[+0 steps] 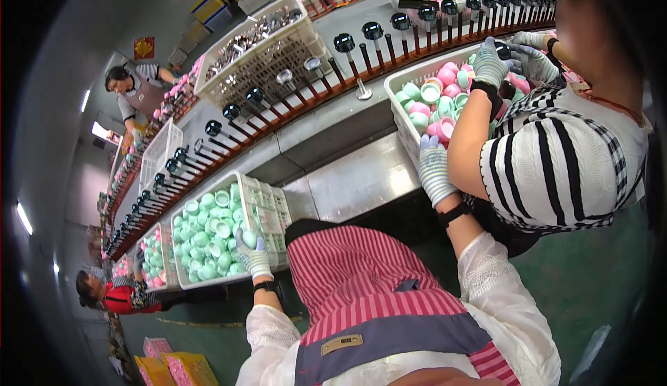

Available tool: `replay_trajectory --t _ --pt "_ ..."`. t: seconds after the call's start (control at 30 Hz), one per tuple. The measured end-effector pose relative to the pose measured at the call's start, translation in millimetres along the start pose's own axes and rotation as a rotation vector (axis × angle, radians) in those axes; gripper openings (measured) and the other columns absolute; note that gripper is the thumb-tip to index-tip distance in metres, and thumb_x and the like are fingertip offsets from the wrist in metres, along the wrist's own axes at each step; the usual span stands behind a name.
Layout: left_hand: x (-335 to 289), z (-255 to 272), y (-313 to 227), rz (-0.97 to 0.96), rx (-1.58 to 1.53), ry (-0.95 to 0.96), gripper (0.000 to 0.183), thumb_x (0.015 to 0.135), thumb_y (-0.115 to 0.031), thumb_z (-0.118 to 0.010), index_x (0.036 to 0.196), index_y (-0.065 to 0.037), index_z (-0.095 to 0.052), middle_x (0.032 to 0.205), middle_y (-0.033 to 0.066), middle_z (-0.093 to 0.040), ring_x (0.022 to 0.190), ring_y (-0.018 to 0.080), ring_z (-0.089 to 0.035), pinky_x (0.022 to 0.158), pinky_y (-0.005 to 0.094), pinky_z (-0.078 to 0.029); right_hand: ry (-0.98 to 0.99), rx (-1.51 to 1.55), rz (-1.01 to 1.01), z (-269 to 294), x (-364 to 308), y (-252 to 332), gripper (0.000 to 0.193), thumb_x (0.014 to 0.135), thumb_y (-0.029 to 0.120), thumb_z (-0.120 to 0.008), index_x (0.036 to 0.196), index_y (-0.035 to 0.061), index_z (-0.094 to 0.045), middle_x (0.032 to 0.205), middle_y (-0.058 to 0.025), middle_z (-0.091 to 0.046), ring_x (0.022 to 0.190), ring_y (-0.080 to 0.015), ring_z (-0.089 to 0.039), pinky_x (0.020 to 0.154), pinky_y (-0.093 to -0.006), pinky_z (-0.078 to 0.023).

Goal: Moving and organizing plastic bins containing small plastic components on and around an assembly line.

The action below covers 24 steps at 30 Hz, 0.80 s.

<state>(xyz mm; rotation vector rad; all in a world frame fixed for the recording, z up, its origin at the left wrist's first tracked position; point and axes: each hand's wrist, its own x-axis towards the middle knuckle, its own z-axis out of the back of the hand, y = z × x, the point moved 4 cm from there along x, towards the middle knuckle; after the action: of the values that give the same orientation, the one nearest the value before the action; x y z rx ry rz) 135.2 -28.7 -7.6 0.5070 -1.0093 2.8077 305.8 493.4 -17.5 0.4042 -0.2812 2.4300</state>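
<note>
Two gloved hands reach out from striped sleeves to separate crates along a factory line. The left hand, fingers curled, closes on a pale green cap at the near rim of a white slatted crate filled with green caps. That crate sits on the grey metal worktop, just in front of the person's striped apron. The right hand, wearing a knitted glove and a dark wristband, lies with its fingers bent over the near edge of a second white crate heaped with pink and green caps; whether it grips a cap there cannot be made out.

Beside that second crate, a co-worker in a black-and-white striped top leans in from the right, both gloved hands at work near the far side of the same crate. Behind the crates, a long red-brown rail carries a row of black round-headed pegs, curving away to the left. A further white crate of dark metal parts stands beyond the rail. Two other workers stand or sit far down the line at left, well apart from the hands. Yellow boxes lie on the green floor at lower left.
</note>
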Motion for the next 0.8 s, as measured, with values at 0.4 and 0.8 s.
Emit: replay_trajectory --t 0.4,0.8 --pt "-3 2 -18 -0.188 0.102 -0.017 0.063 0.079 -0.023 -0.072 0.133 -0.004 -0.047 0.126 0.025 -0.056 0.114 0.0411 -0.054 0.098 0.0445 -0.043 -0.079 0.048 -0.008 -4 -8 -5 0.023 0.087 0.013 -0.051 0.107 0.0031 -0.054 0.098 -0.015 -0.059 0.081 -0.0272 -0.064 0.07 -0.0406 -0.051" --pt "-2 2 -11 -0.236 0.109 0.025 0.066 0.077 -0.009 -0.071 0.137 -0.003 -0.045 0.126 0.0226 -0.056 0.115 0.0377 -0.054 0.1 0.0426 -0.042 0.045 0.145 -0.128 5 -7 -6 0.018 0.089 0.009 -0.052 0.096 0.0065 -0.068 0.094 -0.0156 -0.067 0.078 -0.0297 -0.07 0.063 -0.0433 -0.056"
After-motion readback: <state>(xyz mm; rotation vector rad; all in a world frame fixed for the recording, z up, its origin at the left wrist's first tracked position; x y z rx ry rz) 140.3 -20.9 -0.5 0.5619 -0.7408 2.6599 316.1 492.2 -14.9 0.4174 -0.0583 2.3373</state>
